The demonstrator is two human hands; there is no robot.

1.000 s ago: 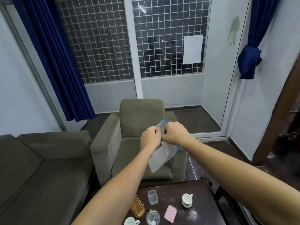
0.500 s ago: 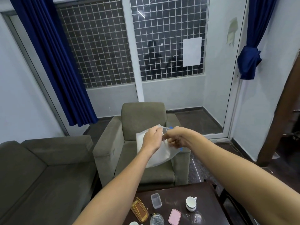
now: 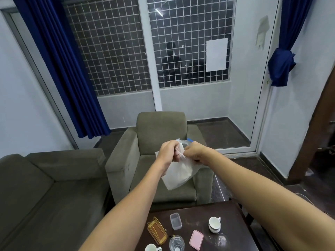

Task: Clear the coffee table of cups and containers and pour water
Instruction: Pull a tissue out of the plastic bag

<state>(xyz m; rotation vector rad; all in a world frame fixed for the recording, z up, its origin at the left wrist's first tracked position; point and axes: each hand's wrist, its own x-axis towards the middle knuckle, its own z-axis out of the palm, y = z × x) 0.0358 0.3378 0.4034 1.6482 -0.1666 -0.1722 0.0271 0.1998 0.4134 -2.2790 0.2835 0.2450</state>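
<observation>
We grip the bag [image 3: 178, 171] with both hands, left [image 3: 167, 151] and right [image 3: 196, 153] (fingers pinching its top), above the table [image 3: 233, 214].

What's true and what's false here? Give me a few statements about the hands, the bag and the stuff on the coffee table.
1. The left hand and the right hand both grip the clear plastic bag. True.
2. The white cup at the coffee table's right side is upside down. False: it stands upright, mouth up.
3. The pink lid lies flat on the coffee table. True.
4. The clear container sits inside the bag. False: it sits on the coffee table.
</observation>
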